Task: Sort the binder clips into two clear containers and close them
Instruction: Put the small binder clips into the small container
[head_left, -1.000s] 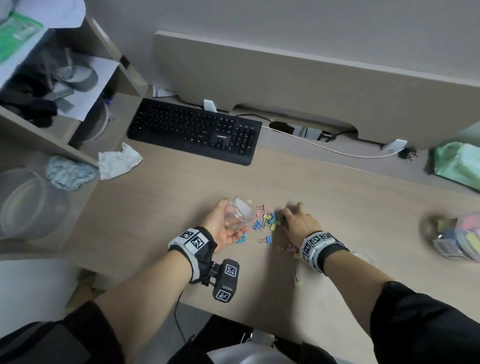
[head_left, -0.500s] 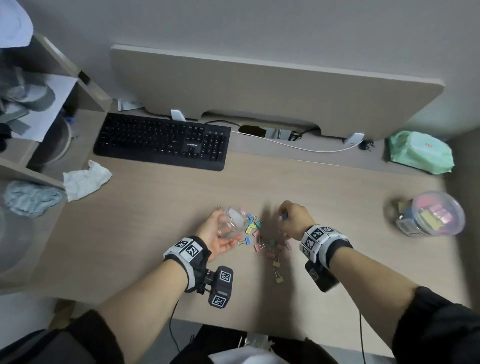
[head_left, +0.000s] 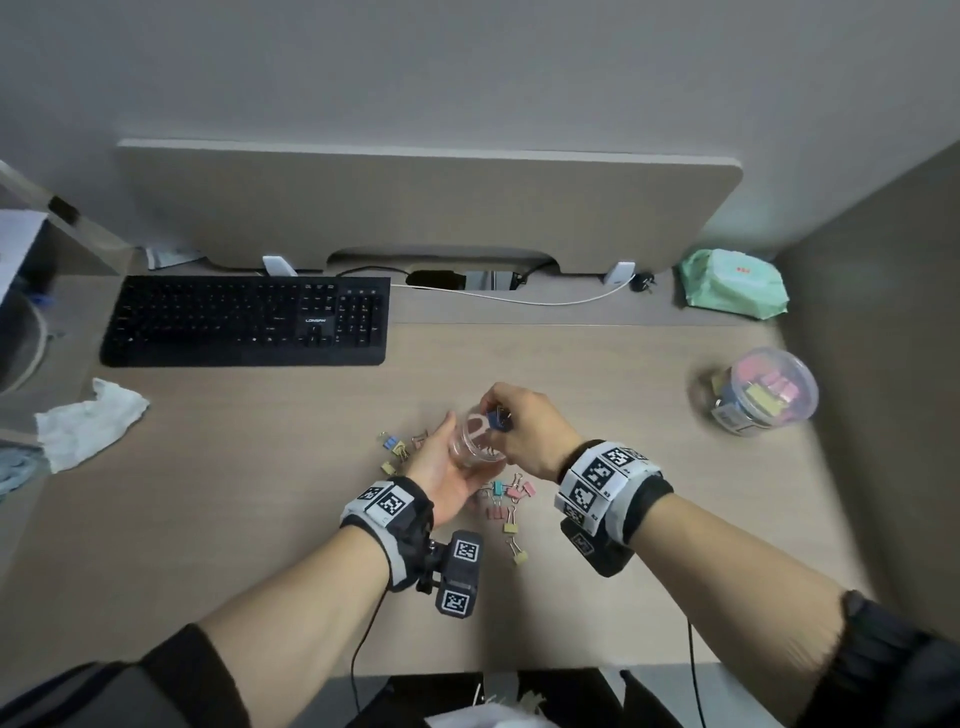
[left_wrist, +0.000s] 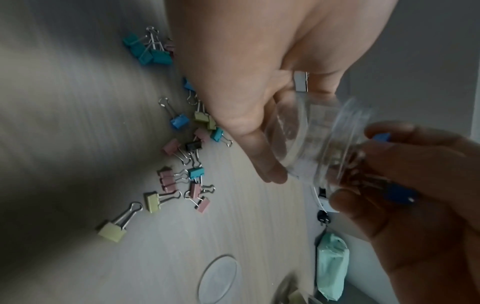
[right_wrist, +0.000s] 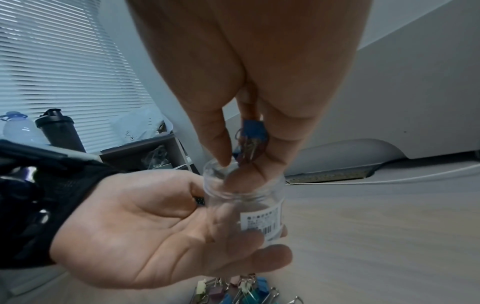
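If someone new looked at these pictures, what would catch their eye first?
Mid-desk, the left hand holds a small clear jar while the right hand pinches dark blue binder clips at its mouth. Pastel binder clips lie scattered on the desk below the hands, and a second clear tub stands far right.

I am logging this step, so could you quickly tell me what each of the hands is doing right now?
Left hand: grips the small clear jar.
Right hand: pinches dark blue binder clips over the jar's mouth.
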